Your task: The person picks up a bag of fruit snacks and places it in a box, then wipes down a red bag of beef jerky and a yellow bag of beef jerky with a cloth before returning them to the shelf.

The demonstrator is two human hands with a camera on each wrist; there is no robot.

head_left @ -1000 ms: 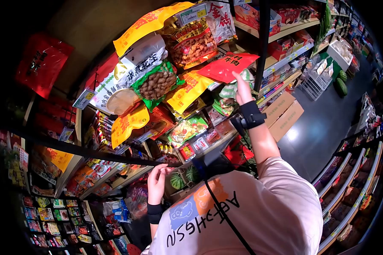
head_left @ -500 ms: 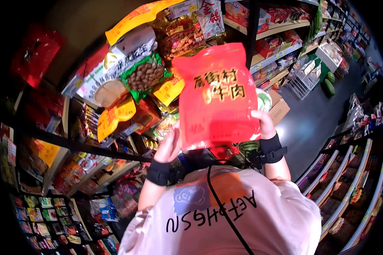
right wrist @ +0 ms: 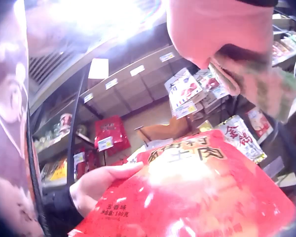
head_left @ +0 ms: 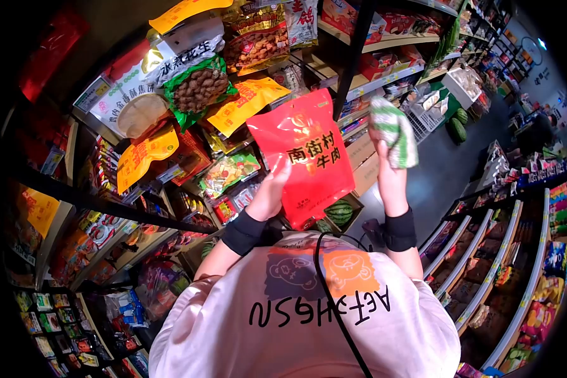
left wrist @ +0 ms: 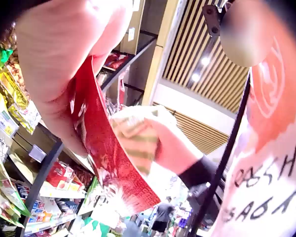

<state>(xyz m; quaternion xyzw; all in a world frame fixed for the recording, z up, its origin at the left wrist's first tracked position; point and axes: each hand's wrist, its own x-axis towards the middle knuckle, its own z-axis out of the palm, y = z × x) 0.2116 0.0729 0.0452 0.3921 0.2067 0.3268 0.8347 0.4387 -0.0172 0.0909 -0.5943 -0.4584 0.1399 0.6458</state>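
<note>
In front of the chest, a red snack bag (head_left: 309,179) with dark Chinese lettering tilts to one side. My left hand (head_left: 272,189) grips it by the left edge, thumb across the front; the fingers behind are hidden in the head view. The right wrist view shows the bag's front (right wrist: 202,192) up close, with glare on it. To the right, apart from the bag, my right hand (head_left: 390,183) holds up a folded cloth (head_left: 394,132) with green and white stripes. The left wrist view shows the bag edge-on (left wrist: 106,148).
Ahead, a rack holds a green peanut bag (head_left: 201,88), yellow bags (head_left: 148,157) and a nut bag (head_left: 256,41). Another red bag (head_left: 50,50) hangs at far left. Watermelons (head_left: 340,213) lie low beyond the bag. Curved shelves (head_left: 485,264) line the right.
The red bag came off the rack toward the chest, first between both hands. Now the left hand alone grips it, and the right hand has moved off to the right with the striped cloth.
</note>
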